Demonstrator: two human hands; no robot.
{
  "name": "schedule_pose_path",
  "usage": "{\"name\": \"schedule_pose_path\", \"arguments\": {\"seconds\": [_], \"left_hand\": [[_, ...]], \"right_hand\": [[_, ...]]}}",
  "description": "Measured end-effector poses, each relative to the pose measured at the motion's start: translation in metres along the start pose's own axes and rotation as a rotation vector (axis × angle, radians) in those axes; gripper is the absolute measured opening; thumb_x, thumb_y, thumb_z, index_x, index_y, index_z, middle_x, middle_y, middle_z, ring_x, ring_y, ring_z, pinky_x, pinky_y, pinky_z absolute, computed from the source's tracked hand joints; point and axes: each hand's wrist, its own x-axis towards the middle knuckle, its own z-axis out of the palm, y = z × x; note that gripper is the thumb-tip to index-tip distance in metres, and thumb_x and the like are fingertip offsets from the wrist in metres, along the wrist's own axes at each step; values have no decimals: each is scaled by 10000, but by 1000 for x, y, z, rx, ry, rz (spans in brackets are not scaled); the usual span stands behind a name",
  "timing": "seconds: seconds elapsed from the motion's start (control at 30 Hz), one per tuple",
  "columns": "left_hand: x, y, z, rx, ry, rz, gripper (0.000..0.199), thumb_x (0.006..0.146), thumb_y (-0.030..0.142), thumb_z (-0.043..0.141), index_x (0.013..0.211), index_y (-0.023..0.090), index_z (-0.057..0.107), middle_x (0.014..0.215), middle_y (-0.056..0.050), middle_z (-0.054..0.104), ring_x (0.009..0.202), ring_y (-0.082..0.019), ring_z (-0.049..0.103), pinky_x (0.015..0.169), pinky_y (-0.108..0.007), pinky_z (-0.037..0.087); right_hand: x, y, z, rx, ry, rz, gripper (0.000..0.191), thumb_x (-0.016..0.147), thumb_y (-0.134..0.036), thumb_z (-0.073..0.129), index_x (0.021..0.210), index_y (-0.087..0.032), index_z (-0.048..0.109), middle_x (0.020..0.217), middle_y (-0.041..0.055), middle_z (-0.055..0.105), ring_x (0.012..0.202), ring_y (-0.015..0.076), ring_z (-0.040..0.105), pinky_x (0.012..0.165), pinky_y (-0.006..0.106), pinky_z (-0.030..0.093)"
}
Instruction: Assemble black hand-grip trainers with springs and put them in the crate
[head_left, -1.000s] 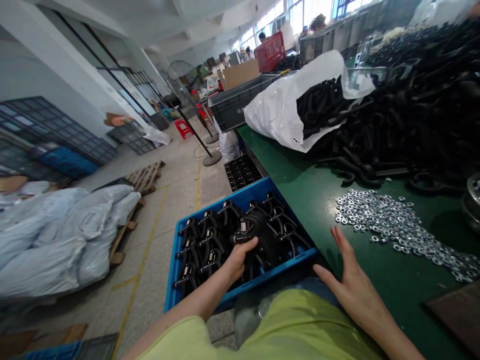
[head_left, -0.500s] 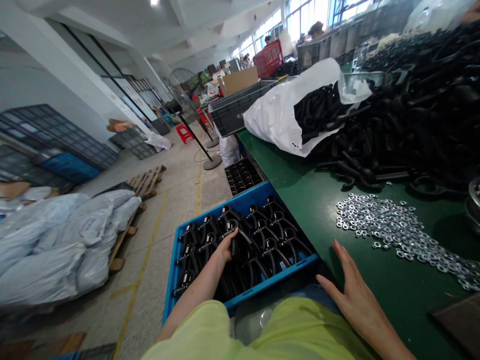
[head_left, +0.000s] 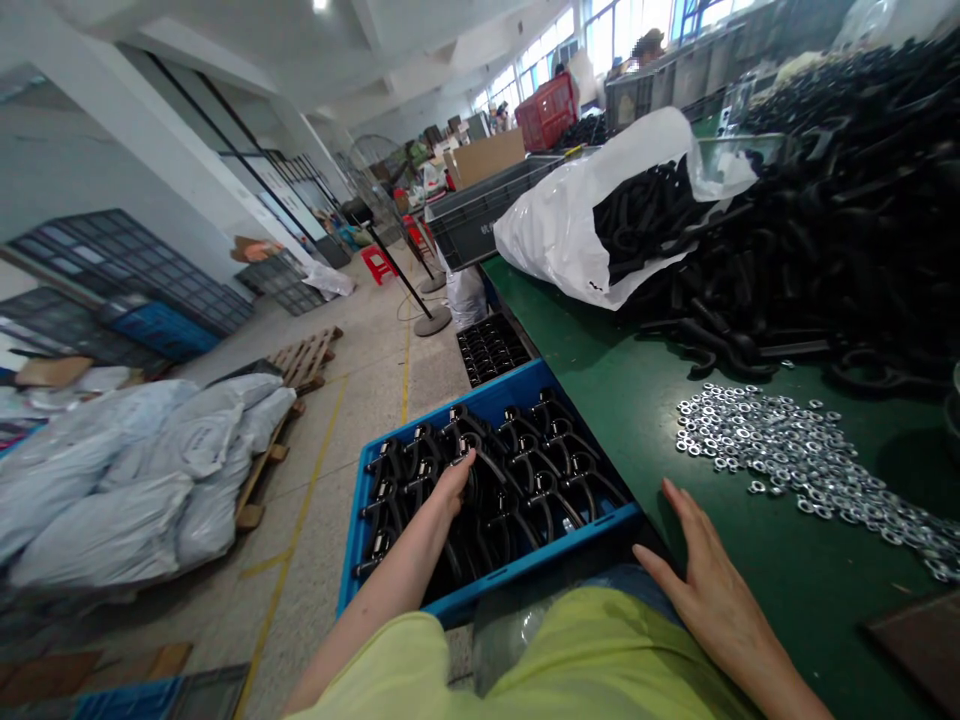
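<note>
The left hand (head_left: 450,490) reaches into the blue crate (head_left: 525,563), its thumb laid on a black handle piece (head_left: 471,441) near the crate's middle; its fingers are hidden, so I cannot tell whether they close around it. The right hand (head_left: 697,565) is open and holds nothing, thumb spread wide from the fingers, just right of the crate's near right corner; whether it touches the green table (head_left: 600,380) is unclear. Similar black pieces stand in rows inside the crate, around the left hand. Right of the crate, on the table, lie scattered silver nuts (head_left: 780,450). Farther off, beyond the crate to the right, are a white bag (head_left: 555,225) and a heap of black parts (head_left: 840,250).
</note>
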Motion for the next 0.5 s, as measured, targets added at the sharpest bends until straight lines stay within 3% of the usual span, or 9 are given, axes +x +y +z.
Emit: {"name": "schedule_pose_path", "arguments": {"seconds": [0.07,0.17,0.27,0.37,0.5], "left_hand": [[-7,6,1,126,115,115,654,754,596,541,1146,72,550,1215,-239,558,1165,-364,500,947,-446,406],[-8,19,14,309,275,300,735,783,563,519,1340,109,366,1465,-205,263,1369,-335,185,1080,-447,219],[0,28,31,497,306,446,719,814,499,487,1408,169,251,1525,-127,85,1401,-284,-18,1109,-481,54],[10,22,38,667,251,526,781,781,480,505,1411,100,241,1504,-178,135,1396,-317,-1,1090,-537,7],[30,10,37,998,361,603,785,791,586,348,1414,119,244,1474,-173,259,1372,-355,154,1048,-572,208]], "right_hand": [[0,1,1,1,1,1,693,847,-496,445,1431,-214,199,1468,133,278,1361,284,219,1081,504,255],[2,2,3,-3,0,-6,685,847,-481,455,1430,-220,207,1473,133,271,1364,286,210,1085,515,240],[2,2,2,9,-10,-6,674,854,-445,461,1437,-237,197,1478,116,275,1374,279,178,1091,533,214],[-1,-5,-4,47,-43,17,663,850,-388,470,1443,-246,210,1484,84,282,1384,262,138,1101,528,190],[-3,-19,-24,153,-105,93,719,783,-324,563,1430,-200,275,1487,82,279,1385,243,140,1115,475,175]]}}
